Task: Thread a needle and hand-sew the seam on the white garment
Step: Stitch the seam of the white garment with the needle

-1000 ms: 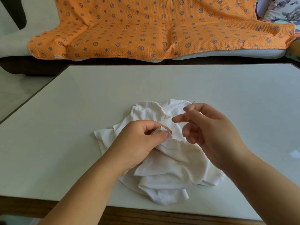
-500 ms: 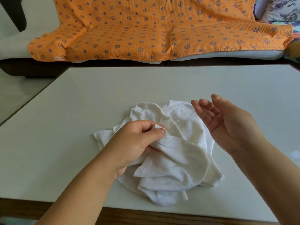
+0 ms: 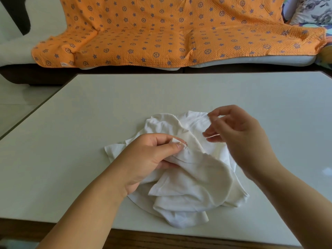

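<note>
White and crumpled, the garment [image 3: 194,178] lies at lower centre of the frame on the pale table [image 3: 89,123]. We see the left hand [image 3: 143,159] pinching a fold of it between thumb and forefinger. The right hand [image 3: 239,139], blurred, hovers over its upper right edge, fingers curled; we cannot tell whether it holds anything. An orange blanket [image 3: 161,33] spans the top.

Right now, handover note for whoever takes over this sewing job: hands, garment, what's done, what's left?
Left hand: pinches a fold of the white garment between thumb and forefinger.
Right hand: raised over the garment's far right side, fingers curled, blurred; needle and thread not discernible.
Garment: crumpled on the white table, near its front edge.
Done: sewn seam length not visible.
Left: likely stitch the seam at the pinched fold.
</note>
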Demonstrator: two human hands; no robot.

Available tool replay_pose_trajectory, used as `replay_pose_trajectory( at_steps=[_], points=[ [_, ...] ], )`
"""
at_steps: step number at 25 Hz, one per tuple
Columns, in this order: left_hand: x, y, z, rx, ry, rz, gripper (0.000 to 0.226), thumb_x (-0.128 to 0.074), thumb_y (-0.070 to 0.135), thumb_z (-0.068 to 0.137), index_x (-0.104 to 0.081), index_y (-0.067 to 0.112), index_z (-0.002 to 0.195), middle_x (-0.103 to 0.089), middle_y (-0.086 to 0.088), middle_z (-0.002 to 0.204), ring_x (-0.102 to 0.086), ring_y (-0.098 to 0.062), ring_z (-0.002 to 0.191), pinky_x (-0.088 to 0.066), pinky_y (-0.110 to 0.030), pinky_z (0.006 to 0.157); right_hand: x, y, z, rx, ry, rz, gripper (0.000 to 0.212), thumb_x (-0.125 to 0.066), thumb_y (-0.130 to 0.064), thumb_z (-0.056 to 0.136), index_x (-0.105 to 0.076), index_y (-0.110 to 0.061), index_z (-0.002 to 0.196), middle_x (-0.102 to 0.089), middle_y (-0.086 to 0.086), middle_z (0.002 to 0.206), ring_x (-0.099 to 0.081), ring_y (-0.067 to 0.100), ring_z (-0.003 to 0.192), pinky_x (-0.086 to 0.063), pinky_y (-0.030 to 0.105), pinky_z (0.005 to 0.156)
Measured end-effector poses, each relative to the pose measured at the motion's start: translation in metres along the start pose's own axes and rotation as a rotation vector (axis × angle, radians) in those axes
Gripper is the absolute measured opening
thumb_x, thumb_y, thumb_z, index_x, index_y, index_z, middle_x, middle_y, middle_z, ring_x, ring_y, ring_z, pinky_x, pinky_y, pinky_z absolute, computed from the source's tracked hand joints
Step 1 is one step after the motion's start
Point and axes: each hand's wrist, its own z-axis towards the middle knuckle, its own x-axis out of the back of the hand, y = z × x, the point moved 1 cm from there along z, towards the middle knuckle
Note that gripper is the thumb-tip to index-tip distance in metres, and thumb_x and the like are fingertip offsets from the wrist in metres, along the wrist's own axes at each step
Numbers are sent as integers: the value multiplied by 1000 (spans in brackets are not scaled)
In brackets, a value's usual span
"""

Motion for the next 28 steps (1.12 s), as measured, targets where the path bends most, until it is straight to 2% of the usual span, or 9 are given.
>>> replay_pose_trajectory(
  at_steps=[3,5,7,9,11,28],
  points=[
    [1,0,0,2,-9,-19,19,-59,11,93,-78,14,92,-77,-5,99,-72,-19,98,-54,-42,97,-11,-1,-14,83,-174,-263,17,-62,-22,92,-68,-36,83,-66,-7,68,-62,6,62,-48,16,59],
    [1,0,0,-10,-7,-33,17,-60,10,93,-77,13,97,-76,-7,101,-72,-20,100,-55,-41,95,-13,1,-18,49,-257,-263,15,-61,-25,93,-68,-35,85,-57,-9,60,-47,7,51,-38,14,50],
    [2,0,-1,-29,2,-63,16,-61,8,92,-74,9,101,-76,-8,99,-73,-19,94,-59,-35,86,-13,3,-19,14,-294,-227,15,-59,-25,94,-68,-35,85,-52,-13,57,-41,5,49,-35,12,46],
    [3,0,0,-42,14,-110,14,-62,7,91,-70,6,101,-75,-8,91,-73,-16,84,-59,-26,71,-15,2,-19,11,-315,-210,16,-59,-25,94,-67,-35,83,-52,-15,57,-40,4,48,-35,12,46],
    [4,0,0,-49,26,-138,11,-61,7,91,-69,4,99,-74,-8,88,-72,-14,80,-57,-23,66,-16,1,-19,14,-341,-195,17,-59,-22,94,-66,-33,83,-50,-15,55,-40,3,47,-35,11,46],
    [5,0,1,-58,0,-167,9,-59,9,92,-68,9,93,-71,-9,90,-70,-17,83,-57,-26,69,-13,-2,-18,-10,-386,-170,18,-59,-18,94,-68,-28,82,-47,-15,53,-39,3,46,-33,10,47]
  ],
)
